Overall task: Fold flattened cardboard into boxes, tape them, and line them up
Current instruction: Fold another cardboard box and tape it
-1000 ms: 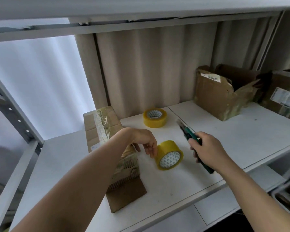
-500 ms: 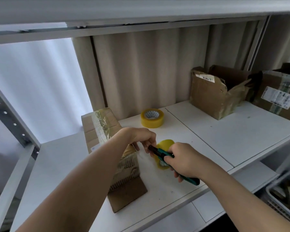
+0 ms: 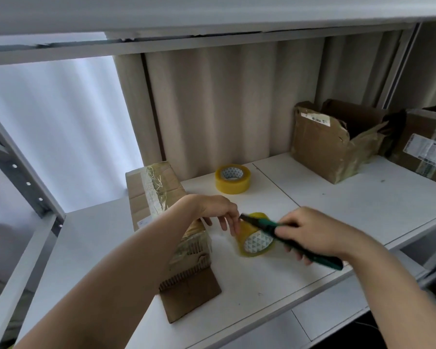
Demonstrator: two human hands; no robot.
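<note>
Taped flattened cardboard (image 3: pixel 159 197) lies on the shelf (image 3: pixel 363 197), middle hidden under the left forearm. Left hand (image 3: pixel 218 210) fingers loose, touching the upright tape roll (image 3: pixel 256 241). Right hand (image 3: pixel 310 234) grips a green cutter (image 3: pixel 259 224); blade tip blurred. Second roll (image 3: pixel 232 178) behind.

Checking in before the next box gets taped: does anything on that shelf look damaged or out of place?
Yes. The open brown box at the back right has a torn, ragged top edge and crumpled flaps. The nearer tape roll stands on its edge, steadied by the left hand, while the other roll lies flat.
</note>
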